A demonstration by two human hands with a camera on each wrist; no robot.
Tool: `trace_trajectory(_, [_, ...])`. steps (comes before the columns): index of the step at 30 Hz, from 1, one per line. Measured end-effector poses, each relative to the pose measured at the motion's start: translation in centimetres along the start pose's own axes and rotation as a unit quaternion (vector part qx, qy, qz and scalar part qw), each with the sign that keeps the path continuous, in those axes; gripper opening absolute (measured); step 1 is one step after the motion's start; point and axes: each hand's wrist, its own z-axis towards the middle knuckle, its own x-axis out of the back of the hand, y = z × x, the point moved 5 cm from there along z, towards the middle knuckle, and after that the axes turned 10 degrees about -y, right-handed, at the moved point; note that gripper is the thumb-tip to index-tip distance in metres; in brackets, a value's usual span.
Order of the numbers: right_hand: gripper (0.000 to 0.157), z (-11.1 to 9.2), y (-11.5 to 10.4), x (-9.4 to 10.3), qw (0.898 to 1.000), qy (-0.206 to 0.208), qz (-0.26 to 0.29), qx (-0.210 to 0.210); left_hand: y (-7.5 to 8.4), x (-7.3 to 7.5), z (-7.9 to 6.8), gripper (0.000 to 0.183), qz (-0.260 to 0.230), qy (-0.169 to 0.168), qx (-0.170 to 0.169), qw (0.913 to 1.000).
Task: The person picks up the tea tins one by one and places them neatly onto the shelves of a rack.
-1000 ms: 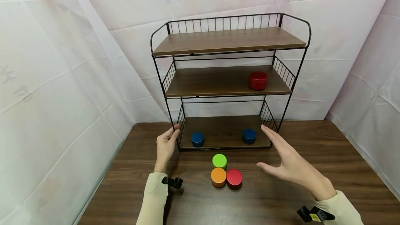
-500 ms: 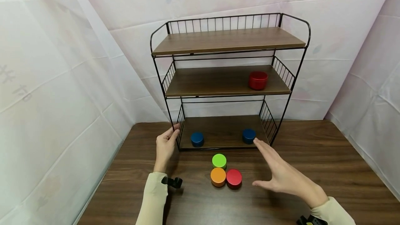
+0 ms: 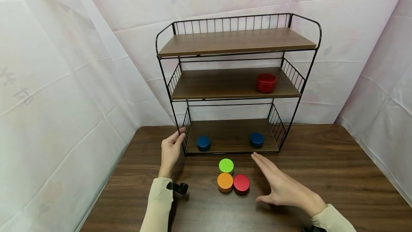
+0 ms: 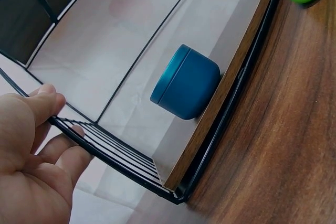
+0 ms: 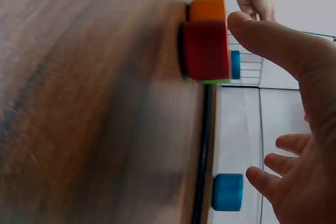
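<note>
My left hand (image 3: 171,150) grips the left side frame of a three-tier black wire shelf rack (image 3: 225,92); the left wrist view shows thumb and fingers around its black rod. On the table in front of the rack, a red round tin (image 3: 241,184), an orange tin (image 3: 225,182) and a lime green tin (image 3: 226,166) form a tight cluster. My right hand (image 3: 283,187) is just right of the red tin, thumb and fingers spread apart, holding nothing. In the right wrist view, the red tin (image 5: 206,51) appears near the thumb tip.
On the bottom shelf are two blue tins, a left one (image 3: 203,144) and a right one (image 3: 256,140). A larger red tin (image 3: 266,83) sits on the middle shelf, toward the right. White cloth (image 3: 64,81) hangs behind and beside the brown wooden table (image 3: 338,160).
My right hand has come down and left, from beside the rack's lower right corner to beside the red tin. The left hand keeps its grip on the rack, and the tins stay put.
</note>
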Motion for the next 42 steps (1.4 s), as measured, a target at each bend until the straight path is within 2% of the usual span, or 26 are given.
trace_trajectory(9, [0.119, 0.5, 0.6, -1.4, 0.999, -0.028, 0.022, -0.011, 0.2, 0.0, 0.0, 0.028, -0.008, -0.007, 0.01, 0.9999])
trace_trajectory(21, [0.113, 1.5, 0.0, -2.8, 0.997, -0.063, 0.05, 0.0, -0.1, 0.0, 0.1, 0.028, -0.01, -0.006, 0.013, 0.9999])
trace_trajectory(24, [0.111, 1.7, -0.2, -3.1, 0.997, -0.061, 0.047, 0.011, -0.3, 0.0, 0.2, 0.028, -0.008, -0.006, 0.012, 0.9999])
trace_trajectory(32, [0.101, 2.0, -0.5, -3.4, 0.997, -0.06, 0.038, 0.02, -3.4, -0.1, 0.6, 0.027, -0.012, 0.012, 0.016, 0.9997])
trace_trajectory(38, [0.094, 2.3, -0.6, -3.5, 0.997, -0.058, 0.038, 0.021, -3.6, 0.0, 0.6, 0.027, -0.005, 0.014, 0.018, 0.9997])
trace_trajectory(42, [0.091, 2.4, -0.6, -3.7, 0.998, -0.046, 0.033, 0.031, -3.1, -0.1, 0.5, 0.027, -0.003, 0.013, 0.025, 0.9996])
